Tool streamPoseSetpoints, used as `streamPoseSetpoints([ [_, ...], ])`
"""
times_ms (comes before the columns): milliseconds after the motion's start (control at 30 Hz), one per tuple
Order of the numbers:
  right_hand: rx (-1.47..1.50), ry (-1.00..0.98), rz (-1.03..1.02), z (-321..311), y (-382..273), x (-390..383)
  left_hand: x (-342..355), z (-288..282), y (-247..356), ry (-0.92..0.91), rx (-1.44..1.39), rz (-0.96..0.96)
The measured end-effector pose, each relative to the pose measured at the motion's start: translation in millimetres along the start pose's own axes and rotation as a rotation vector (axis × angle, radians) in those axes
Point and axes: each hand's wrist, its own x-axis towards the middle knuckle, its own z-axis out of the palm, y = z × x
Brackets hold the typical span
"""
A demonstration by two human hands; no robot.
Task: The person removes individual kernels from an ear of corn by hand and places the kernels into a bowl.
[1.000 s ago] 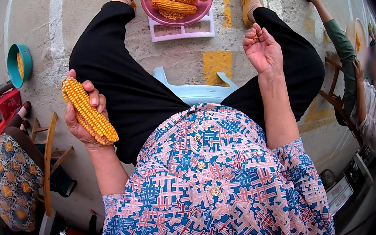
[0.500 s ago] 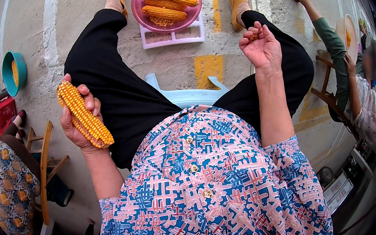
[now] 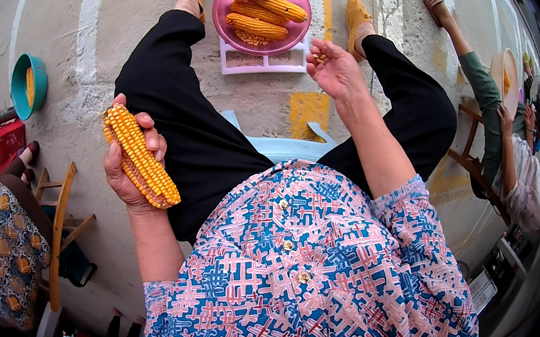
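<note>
Here, left hand [image 3: 131,165] fingers wrapping corn cob [image 3: 140,154] (tightly)

1. The left hand [image 3: 129,164] covers the back of the corn cob [image 3: 139,156], so that side's kernels go unseen.
2. The right hand [image 3: 333,70] pinches something small and yellow, perhaps loose kernels (too small to tell).
3. The pink bowl [image 3: 224,14] hides most of the white stool [image 3: 262,64] beneath it.
4. The teal bowl [image 3: 20,81] bends toward the picture's rim, its contents unclear.
5. A seated person's sleeve [image 3: 482,85] and hat blur at the right rim.

Head cam, straight down, close.
</note>
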Motion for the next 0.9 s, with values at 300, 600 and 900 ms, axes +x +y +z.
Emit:
streamPoseSetpoints([
  [300, -0.471, 0.009, -0.114, 49.5, 22.4, 58.4, 0.2, -0.9, 0.6, 0.026, -0.034, -0.001],
  [600, -0.801, 0.007, -0.096, 60.6, 30.3, 86.3, 1.3, -3.1, -1.3, 0.042, 0.002, 0.001],
  [900, -0.746, -0.055, -0.095, 58.8, 19.6, 83.0, 1.5, -0.4, -3.0, 0.049, -0.003, 0.008],
])
